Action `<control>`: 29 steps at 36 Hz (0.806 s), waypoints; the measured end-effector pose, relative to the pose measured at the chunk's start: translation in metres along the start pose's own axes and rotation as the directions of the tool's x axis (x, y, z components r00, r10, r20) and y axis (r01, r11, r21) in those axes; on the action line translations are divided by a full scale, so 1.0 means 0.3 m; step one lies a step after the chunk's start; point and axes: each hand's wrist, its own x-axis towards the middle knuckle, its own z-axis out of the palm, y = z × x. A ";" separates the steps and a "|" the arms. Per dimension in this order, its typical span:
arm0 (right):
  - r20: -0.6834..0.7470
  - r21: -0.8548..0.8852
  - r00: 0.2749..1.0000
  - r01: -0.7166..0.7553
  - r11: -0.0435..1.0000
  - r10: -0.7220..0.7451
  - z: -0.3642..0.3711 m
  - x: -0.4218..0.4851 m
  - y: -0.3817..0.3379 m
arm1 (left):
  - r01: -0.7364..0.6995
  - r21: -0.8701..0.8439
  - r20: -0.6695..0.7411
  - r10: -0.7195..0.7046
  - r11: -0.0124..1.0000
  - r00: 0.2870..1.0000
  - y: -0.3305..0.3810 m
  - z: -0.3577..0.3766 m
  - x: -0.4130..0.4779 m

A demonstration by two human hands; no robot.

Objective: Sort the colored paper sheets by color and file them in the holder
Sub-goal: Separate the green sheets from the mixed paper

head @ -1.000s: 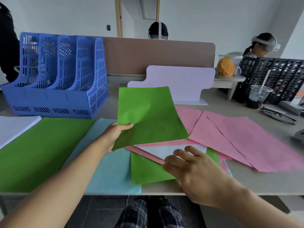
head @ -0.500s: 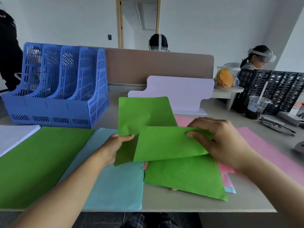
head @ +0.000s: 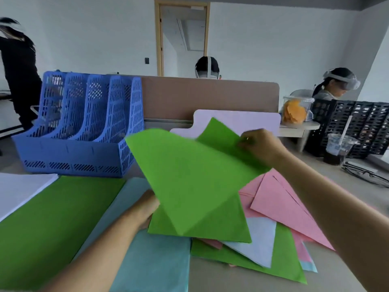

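- Green sheets [head: 189, 186]: two or more, lifted clear of the desk [head: 221, 279] over its centre, fanned and bent; exact count can't be told.
- Left hand [head: 147, 209]: clamped on the sheets' lower-left edge, fingers hidden behind the paper.
- Right hand [head: 261, 146]: pinching the upper-right part of a green sheet, approx. level w/ the lilac stand [head: 237, 119].
- Mixed pile [head: 273, 239]: pink, white, green and pale blue sheets overlapping beneath the lifted ones, centre-right of desk toward the front edge.
- Sorted green stack [head: 52, 228]: flat at front-left; light blue stack [head: 147, 260] just beside it on the right, touching; white stack [head: 19, 190] at the left edge.
- Blue holder [head: 84, 131]: four slots, upright at back-left, no paper seen in the slots.
- Iced drink cup [head: 339, 148] and glasses [head: 366, 173]: far right, well apart from the sheets.
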 end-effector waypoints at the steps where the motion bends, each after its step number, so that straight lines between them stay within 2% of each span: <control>1: 0.063 -0.006 0.998 0.002 1.000 -0.001 0.041 0.007 0.020 | -0.022 0.017 0.036 0.021 1.000 0.999 -0.011 0.004 0.021; 3: 0.160 -0.045 0.987 -0.019 0.999 0.026 0.108 0.007 0.048 | 0.005 -0.003 0.090 -0.005 1.000 0.996 -0.011 0.009 0.034; 5: 0.183 -0.122 0.979 -0.067 0.990 0.089 0.153 -0.008 0.056 | 0.056 0.012 0.028 -0.057 0.998 0.998 -0.015 0.001 0.050; 7: 0.160 -0.146 0.981 -0.088 0.985 0.112 0.194 -0.016 0.052 | 0.104 0.143 -0.025 -0.101 0.984 0.995 -0.008 -0.004 0.056; 9: 0.143 -0.180 0.985 -0.073 0.981 0.100 0.229 -0.014 0.038 | 0.057 0.254 -0.025 -0.052 0.965 0.998 0.001 -0.009 0.061; 12: 0.092 -0.228 0.992 -0.060 0.972 0.083 0.256 0.003 0.005 | 0.027 0.283 0.009 -0.031 0.959 0.999 0.000 -0.018 0.078; 17: -0.033 -0.212 0.998 -0.060 0.975 0.054 0.260 0.036 -0.063 | 0.056 0.232 0.164 -0.095 0.971 0.982 -0.027 -0.019 0.090; 20: -0.102 -0.217 0.993 0.032 0.976 -0.055 0.247 0.034 -0.082 | 0.041 0.241 0.136 -0.075 0.970 0.988 -0.033 -0.020 0.093; 23: -0.078 -0.164 0.980 0.167 0.972 -0.182 0.230 -0.013 -0.075 | 0.025 0.260 0.122 -0.059 0.965 0.991 -0.037 -0.027 0.097; 27: -0.103 0.052 0.916 0.394 0.918 -0.388 0.219 -0.148 -0.065 | 0.018 0.250 0.114 -0.048 0.968 0.992 -0.038 -0.020 0.102; 29: -0.095 0.077 0.873 0.485 0.871 -0.478 0.216 -0.239 -0.072 | 0.010 0.237 0.103 -0.035 0.972 0.994 -0.035 -0.014 0.100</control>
